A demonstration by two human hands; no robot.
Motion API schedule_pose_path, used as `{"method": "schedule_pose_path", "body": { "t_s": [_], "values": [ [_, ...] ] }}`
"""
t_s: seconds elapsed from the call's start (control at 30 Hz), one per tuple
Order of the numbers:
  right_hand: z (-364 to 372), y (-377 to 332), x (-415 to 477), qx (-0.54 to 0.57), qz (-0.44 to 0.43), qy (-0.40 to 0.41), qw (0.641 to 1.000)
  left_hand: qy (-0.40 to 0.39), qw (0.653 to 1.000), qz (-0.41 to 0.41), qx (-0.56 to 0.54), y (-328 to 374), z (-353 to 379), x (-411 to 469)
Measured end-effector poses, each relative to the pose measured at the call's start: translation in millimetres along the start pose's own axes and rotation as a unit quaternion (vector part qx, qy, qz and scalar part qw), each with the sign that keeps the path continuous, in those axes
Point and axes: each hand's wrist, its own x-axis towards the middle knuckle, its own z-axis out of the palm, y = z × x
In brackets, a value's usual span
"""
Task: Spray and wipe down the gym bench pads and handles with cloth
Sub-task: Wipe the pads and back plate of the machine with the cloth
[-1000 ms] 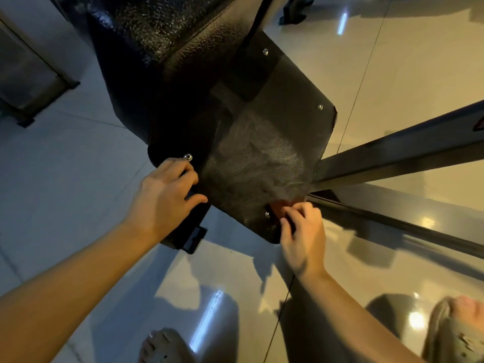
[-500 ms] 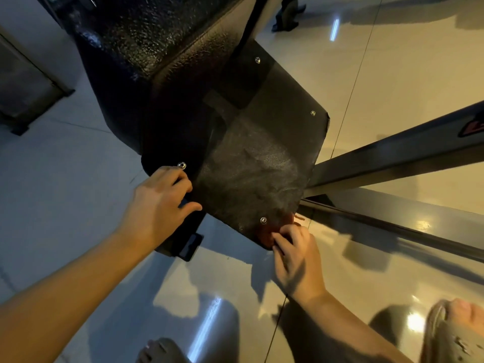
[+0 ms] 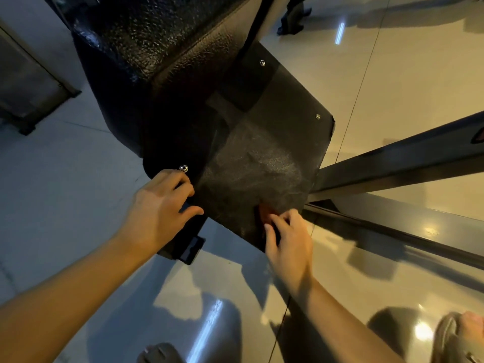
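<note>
The black textured bench pad [image 3: 162, 40] fills the top of the head view. Below it a dark see-through panel [image 3: 275, 142] with silver screws slopes toward me. My left hand [image 3: 159, 205] grips the panel's left corner just under a screw, thumb spread below the edge. My right hand [image 3: 290, 239] pinches the panel's lowest corner. A reddish shape [image 3: 264, 213] shows through the panel at those fingertips; I cannot tell whether it is fingers or cloth. No spray bottle is in view.
Two dark metal frame bars [image 3: 392, 163] [image 3: 392, 226] run off to the right from under the panel. A black bracket [image 3: 188, 248] sits below my left hand. My sandalled feet [image 3: 455, 339] [image 3: 159, 353] stand on glossy floor tiles. Dark equipment [image 3: 26, 82] stands at the left.
My right hand has slid a little up and left along the lowest corner and now covers the screw there. My left hand has stayed on its corner.
</note>
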Motion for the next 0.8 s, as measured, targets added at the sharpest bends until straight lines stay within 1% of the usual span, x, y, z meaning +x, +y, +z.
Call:
{"method": "schedule_pose_path", "body": {
  "t_s": [0.03, 0.07, 0.1, 0.17, 0.2, 0.23, 0.3, 0.37, 0.43, 0.47, 0.5, 0.53, 0.6, 0.63, 0.67, 0.7, 0.73, 0.8],
  "values": [
    [0.8, 8.7, 8.3, -0.003, -0.019, 0.004, 1.000, 0.002, 1.000, 0.000, -0.002, -0.2, 0.5, 0.5],
    [2.2, 19.0, 21.2, -0.012, -0.018, 0.016, 1.000, 0.003, 1.000, -0.001, -0.004, -0.2, 0.4, 0.8],
    [1.7, 27.4, 35.5, -0.023, 0.011, 0.035, 0.999, 0.004, 1.000, 0.000, -0.004, 0.1, 0.1, 0.9],
    [0.1, 33.8, 57.6, -0.043, 0.117, 0.070, 0.990, 0.003, 1.000, -0.001, -0.007, 1.3, 0.0, -0.6],
    [1.3, 26.4, 61.2, -0.046, 0.157, 0.077, 0.984, 0.003, 1.000, -0.003, -0.007, 1.7, -0.2, -1.6],
    [3.2, 13.1, 60.8, -0.042, 0.169, 0.080, 0.981, 0.003, 1.000, -0.006, -0.006, 2.1, -0.1, -2.0],
    [8.4, -21.2, 51.5, -0.006, 0.121, 0.077, 0.990, -0.001, 1.000, -0.007, -0.004, 2.8, 0.1, -1.4],
    [14.7, -46.3, 39.0, 0.047, 0.015, 0.044, 0.998, 0.002, 1.000, -0.001, -0.002, 2.3, 0.0, 0.8],
    [14.7, -48.2, 39.9, 0.037, -0.112, 0.002, 0.993, 0.005, 1.000, 0.001, 0.002, 2.5, -1.4, 1.6],
    [14.7, -36.8, 48.1, 0.015, -0.143, -0.003, 0.990, 0.007, 1.000, 0.002, 0.002, 3.0, -1.7, 1.7],
    [13.7, -21.1, 58.3, -0.005, -0.128, 0.010, 0.992, 0.006, 1.000, 0.003, 0.003, 3.4, -2.1, 1.6],
    [10.1, -4.5, 69.8, -0.022, -0.074, 0.043, 0.996, 0.004, 1.000, 0.003, 0.003, 4.0, -2.1, 1.6],
    [3.2, 20.2, 87.3, -0.028, 0.093, 0.090, 0.991, 0.002, 1.000, 0.001, 0.000, 4.6, -1.1, 0.9],
    [2.7, 17.0, 90.2, -0.024, 0.161, 0.095, 0.982, 0.002, 1.000, -0.001, -0.002, 4.5, -0.9, 0.1],
    [6.0, 2.8, 89.4, -0.017, 0.187, 0.097, 0.977, 0.001, 1.000, -0.002, -0.004, 4.3, -0.6, -0.1],
    [11.1, -18.4, 86.1, -0.001, 0.177, 0.095, 0.980, -0.001, 1.000, -0.003, -0.003, 4.1, -0.5, 0.5],
    [15.7, -42.9, 79.7, 0.024, 0.141, 0.087, 0.986, -0.005, 1.000, -0.004, 0.000, 4.1, -0.7, 1.1],
    [23.7, -79.8, 65.9, 0.080, 0.000, 0.063, 0.995, -0.010, 1.000, -0.003, 0.011, 4.2, -2.7, 3.0]
  ]
}}
